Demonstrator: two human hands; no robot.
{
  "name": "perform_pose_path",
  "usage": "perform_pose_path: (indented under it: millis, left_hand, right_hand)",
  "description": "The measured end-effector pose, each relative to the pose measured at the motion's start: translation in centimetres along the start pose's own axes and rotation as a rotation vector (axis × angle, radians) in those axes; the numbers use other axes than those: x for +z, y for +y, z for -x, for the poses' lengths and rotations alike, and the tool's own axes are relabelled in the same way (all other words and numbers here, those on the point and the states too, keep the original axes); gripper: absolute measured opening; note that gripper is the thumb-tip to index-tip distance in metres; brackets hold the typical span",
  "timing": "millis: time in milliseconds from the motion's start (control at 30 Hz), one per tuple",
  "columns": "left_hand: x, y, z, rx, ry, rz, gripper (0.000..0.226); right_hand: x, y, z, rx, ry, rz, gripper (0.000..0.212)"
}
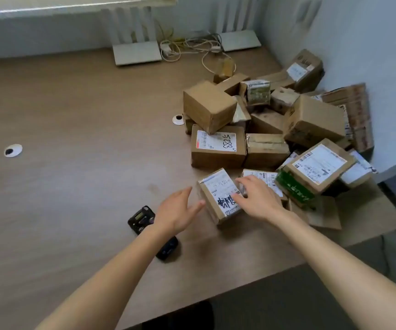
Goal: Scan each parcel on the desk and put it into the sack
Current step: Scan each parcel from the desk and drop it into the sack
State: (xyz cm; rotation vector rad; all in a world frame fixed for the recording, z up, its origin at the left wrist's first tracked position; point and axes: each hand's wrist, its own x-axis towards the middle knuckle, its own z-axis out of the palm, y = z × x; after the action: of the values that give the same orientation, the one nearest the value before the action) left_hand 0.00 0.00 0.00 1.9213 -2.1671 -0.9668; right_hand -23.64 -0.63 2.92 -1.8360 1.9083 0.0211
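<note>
- My left hand [175, 214] is spread wide, fingertips just beside the small parcel [219, 195]; under its wrist lies a black scanner [142, 219], partly hidden.
- The small parcel, brown cardboard with a white label and black scrawl, sits on the counter [73, 163] between my hands.
- My right hand [256, 197] rests flat on its label, fingers straight.
- Beyond my right hand, a heap of parcels [275, 129]; I can't count them, they overlap.

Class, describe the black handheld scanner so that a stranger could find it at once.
Start at the heap of cardboard parcels on the wooden desk. Look toward the near edge, under the left forearm: the scanner lies there. It is the only black device, with a small screen.
</note>
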Motion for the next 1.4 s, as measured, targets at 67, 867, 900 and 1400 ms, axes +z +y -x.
perform_pose_path:
  millis: [67, 867, 900, 1400]
  left_hand:
    - [1.2, 0.0, -0.9, -0.01, -0.032, 0.057, 0.075]
    - [-3.4, -4.1, 0.5, -0.031, 0.275, 0.637, 0.068]
    - [-4.2, -4.3, 0.8, -0.01, 0.296, 0.668, 0.066]
    - [-11.2, -14.2, 5.9, -0.132, 0.447, 0.838, 0.094]
  right_hand:
    - [0.8, 0.0, -0.7, -0.012, 0.051, 0.069, 0.055]
    - [1.4, -9.4, -0.9, -0.084, 0.091, -0.763, 0.041]
    - [1.4, -10.1, -1.0, -0.099, 0.082, -0.791, 0.039]
    - [4.5, -22.5, -2.7, -0.26, -0.043, -0.825, 0.042]
